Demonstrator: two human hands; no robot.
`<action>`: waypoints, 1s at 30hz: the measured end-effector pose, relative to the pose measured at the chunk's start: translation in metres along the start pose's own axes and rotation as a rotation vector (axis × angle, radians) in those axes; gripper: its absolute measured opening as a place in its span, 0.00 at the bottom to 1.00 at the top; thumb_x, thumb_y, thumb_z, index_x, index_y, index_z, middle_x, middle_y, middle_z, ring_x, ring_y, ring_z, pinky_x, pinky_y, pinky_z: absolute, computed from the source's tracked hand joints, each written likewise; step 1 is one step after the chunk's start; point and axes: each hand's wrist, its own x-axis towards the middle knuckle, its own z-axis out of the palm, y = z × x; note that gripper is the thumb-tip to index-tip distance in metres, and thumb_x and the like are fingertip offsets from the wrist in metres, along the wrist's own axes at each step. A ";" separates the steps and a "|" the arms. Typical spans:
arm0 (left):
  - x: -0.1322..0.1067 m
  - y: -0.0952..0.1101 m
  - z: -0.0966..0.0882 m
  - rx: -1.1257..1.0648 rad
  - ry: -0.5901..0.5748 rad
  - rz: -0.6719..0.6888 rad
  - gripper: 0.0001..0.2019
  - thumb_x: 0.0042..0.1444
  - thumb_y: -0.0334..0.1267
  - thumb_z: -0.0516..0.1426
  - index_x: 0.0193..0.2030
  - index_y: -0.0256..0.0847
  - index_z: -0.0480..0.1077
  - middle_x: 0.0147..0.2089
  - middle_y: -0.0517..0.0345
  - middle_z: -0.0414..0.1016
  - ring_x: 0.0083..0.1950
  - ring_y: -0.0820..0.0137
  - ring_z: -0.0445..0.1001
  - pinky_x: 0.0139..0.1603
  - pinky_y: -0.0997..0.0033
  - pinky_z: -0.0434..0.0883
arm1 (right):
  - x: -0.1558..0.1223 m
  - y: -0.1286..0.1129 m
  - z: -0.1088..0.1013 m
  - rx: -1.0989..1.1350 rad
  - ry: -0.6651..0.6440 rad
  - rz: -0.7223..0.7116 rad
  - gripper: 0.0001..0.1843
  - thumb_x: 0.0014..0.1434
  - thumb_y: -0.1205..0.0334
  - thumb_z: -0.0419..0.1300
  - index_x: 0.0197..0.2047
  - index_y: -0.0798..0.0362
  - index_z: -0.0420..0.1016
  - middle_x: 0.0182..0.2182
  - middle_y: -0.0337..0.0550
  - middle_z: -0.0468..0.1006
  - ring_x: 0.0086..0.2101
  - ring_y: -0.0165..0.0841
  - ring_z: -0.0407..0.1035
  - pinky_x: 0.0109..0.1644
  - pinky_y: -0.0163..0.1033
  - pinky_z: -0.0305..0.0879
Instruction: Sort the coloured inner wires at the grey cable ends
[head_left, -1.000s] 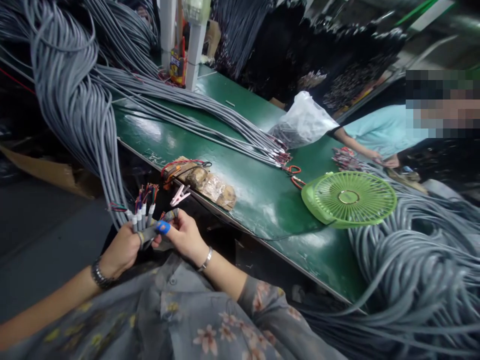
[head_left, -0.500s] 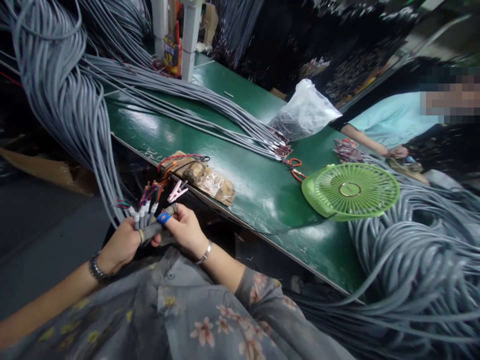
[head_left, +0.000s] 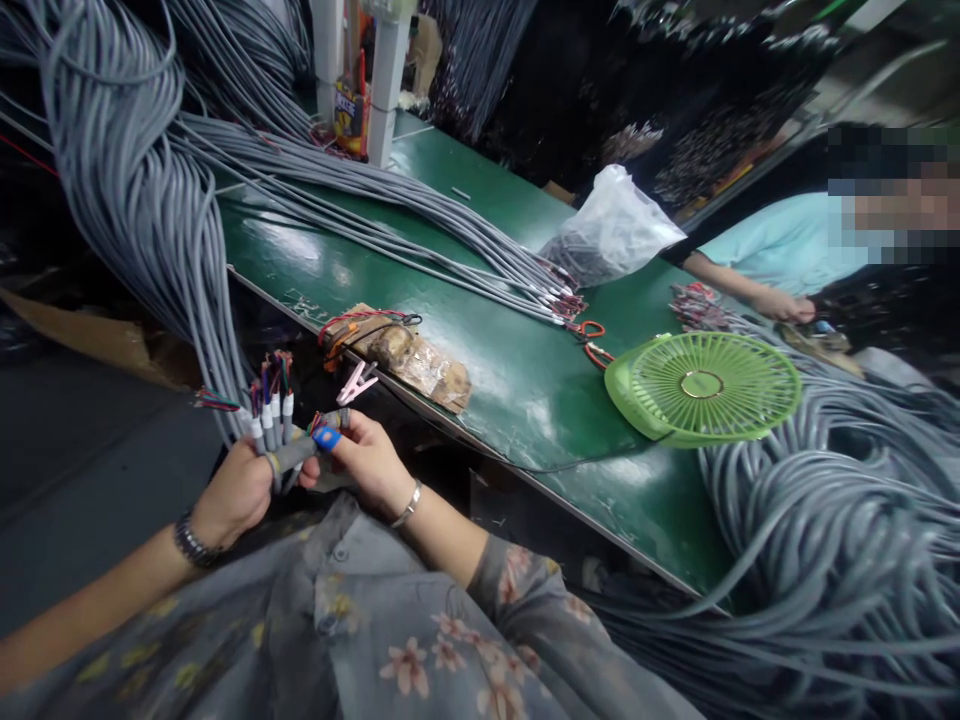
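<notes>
My left hand (head_left: 236, 492) is closed around several grey cable ends (head_left: 270, 412) that stand upright, with coloured wires fanning from their stripped tips. My right hand (head_left: 369, 462) pinches one more grey cable end (head_left: 298, 452) between thumb and fingers; a blue cot covers one fingertip. Both hands meet just below the near edge of the green table (head_left: 517, 380). The cables run up into a thick hanging grey bundle (head_left: 142, 190) on my left.
On the table lie a long grey cable bundle (head_left: 420, 235), a brown taped block with a pink clip (head_left: 409, 360), a green fan (head_left: 705, 385) and a plastic bag (head_left: 611, 235). A co-worker's hand (head_left: 776, 305) works at far right. Grey cable coils (head_left: 840, 540) fill the right side.
The cable ends in my left hand have stood up straighter and shifted slightly left. My right hand stays pinched on its cable. The co-worker's hand moved a little.
</notes>
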 end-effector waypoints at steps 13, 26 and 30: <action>0.005 -0.013 -0.010 0.255 -0.262 -0.007 0.05 0.36 0.38 0.65 0.16 0.43 0.74 0.16 0.58 0.76 0.19 0.69 0.71 0.24 0.70 0.70 | -0.009 -0.008 0.005 -0.139 -0.007 -0.041 0.28 0.39 0.40 0.77 0.27 0.50 0.68 0.19 0.28 0.66 0.20 0.24 0.57 0.25 0.32 0.57; 0.000 -0.001 0.000 -0.034 0.076 0.010 0.15 0.31 0.43 0.73 0.25 0.42 0.74 0.18 0.61 0.75 0.20 0.68 0.72 0.23 0.69 0.72 | -0.002 -0.002 0.008 -0.063 0.125 -0.030 0.24 0.45 0.41 0.73 0.27 0.50 0.69 0.18 0.28 0.67 0.20 0.24 0.57 0.24 0.33 0.57; -0.002 -0.005 -0.001 0.010 0.003 0.015 0.12 0.32 0.41 0.71 0.21 0.41 0.74 0.16 0.61 0.73 0.19 0.70 0.70 0.22 0.69 0.71 | -0.003 -0.007 0.009 -0.043 -0.027 -0.029 0.29 0.42 0.37 0.76 0.34 0.50 0.73 0.22 0.32 0.74 0.22 0.26 0.65 0.27 0.33 0.61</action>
